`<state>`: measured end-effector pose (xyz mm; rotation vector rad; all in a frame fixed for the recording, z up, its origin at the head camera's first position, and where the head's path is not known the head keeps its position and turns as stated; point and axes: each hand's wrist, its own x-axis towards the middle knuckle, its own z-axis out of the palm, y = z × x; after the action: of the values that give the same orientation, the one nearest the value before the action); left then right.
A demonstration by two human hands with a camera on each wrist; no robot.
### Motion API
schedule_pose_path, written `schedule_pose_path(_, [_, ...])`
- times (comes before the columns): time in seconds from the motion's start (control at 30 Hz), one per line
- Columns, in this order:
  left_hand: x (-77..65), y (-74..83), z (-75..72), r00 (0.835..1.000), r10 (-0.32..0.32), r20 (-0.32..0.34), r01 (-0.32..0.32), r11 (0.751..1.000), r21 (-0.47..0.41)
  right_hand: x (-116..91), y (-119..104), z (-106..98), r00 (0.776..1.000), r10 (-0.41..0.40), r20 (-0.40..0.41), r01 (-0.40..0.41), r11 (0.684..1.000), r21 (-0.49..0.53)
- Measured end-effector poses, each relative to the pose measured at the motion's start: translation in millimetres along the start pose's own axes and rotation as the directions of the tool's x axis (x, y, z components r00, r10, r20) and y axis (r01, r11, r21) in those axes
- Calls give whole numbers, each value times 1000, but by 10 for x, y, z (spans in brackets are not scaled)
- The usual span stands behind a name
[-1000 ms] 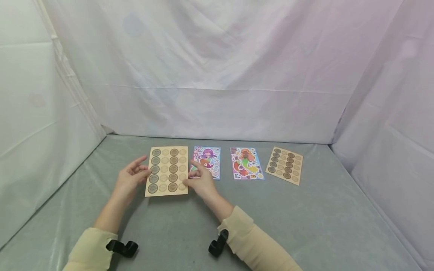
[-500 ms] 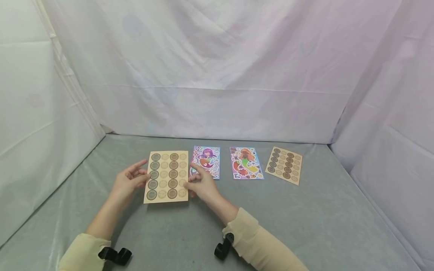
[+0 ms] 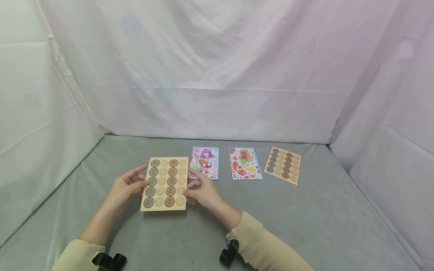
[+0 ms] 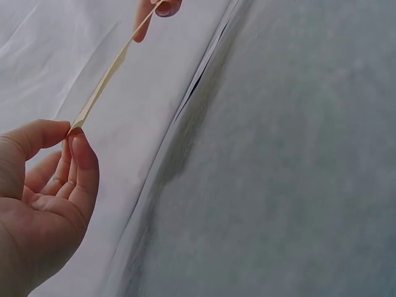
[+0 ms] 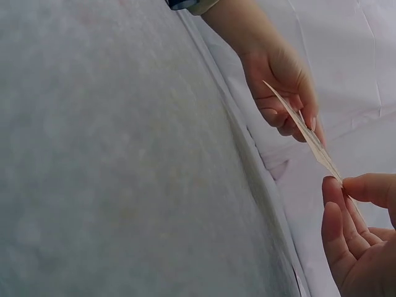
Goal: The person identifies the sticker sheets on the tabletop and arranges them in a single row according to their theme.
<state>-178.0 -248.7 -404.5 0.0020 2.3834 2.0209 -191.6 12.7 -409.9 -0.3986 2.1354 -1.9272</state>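
L hand [image 3: 127,185] & R hand [image 3: 200,190] each pinch tan sticker sheet [image 3: 165,183] edges; held above table.

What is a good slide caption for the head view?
Both hands, left hand and right hand, hold a kraft sticker sheet by its edges above the grey table.

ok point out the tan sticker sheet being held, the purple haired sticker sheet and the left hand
tan sticker sheet [image 3: 165,183], head view, middle of its rows of round stickers
purple haired sticker sheet [image 3: 205,162], head view, centre of the printed figure
left hand [image 3: 125,187], head view, back of the hand beside the sheet's left edge
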Motion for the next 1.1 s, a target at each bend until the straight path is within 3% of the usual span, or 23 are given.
schedule_pose_path(0.5, [-20,-98,-91,995,24,97,-16,997,-81,-93,11,58,999,13,32,-14,1000,12])
schedule_pose_path(0.83, [-60,-98,-168,980,1,200,3,1000,-24,-153,19,125,998,32,63,-36,997,70])
schedule_pose_path(1.1, [-38,-153,-211,971,-31,236,28,999,15,-179,34,151,995,59,76,-63,997,55])
